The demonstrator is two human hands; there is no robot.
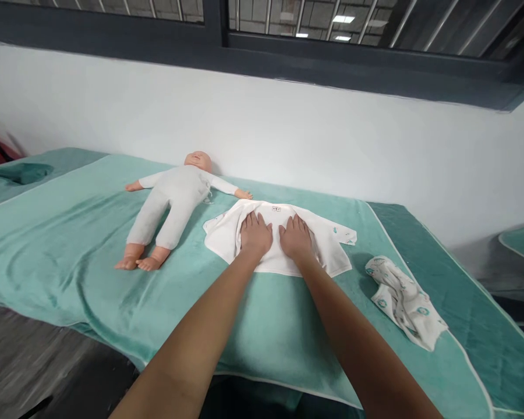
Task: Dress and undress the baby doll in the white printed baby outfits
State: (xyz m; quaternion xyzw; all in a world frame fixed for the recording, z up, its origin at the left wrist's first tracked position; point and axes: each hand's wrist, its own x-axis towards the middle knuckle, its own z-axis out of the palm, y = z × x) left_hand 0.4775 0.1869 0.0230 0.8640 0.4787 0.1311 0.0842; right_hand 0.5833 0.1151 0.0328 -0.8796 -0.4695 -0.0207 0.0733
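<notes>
A small white baby shirt (327,244) lies spread out on the light green towel (70,250) that covers the table. My left hand (255,233) and my right hand (294,237) both press flat on the middle of the shirt, side by side, fingers stretched out and pointing away from me. Left of the shirt a baby doll (174,201) in a pale grey suit lies on its back, arms out, head toward the wall.
A crumpled white patterned garment (404,299) lies at the right on the towel. A darker green cloth (454,273) covers the table's right part. The white wall (332,134) stands just behind, with a dark window frame above. A folded green cloth (20,173) lies far left.
</notes>
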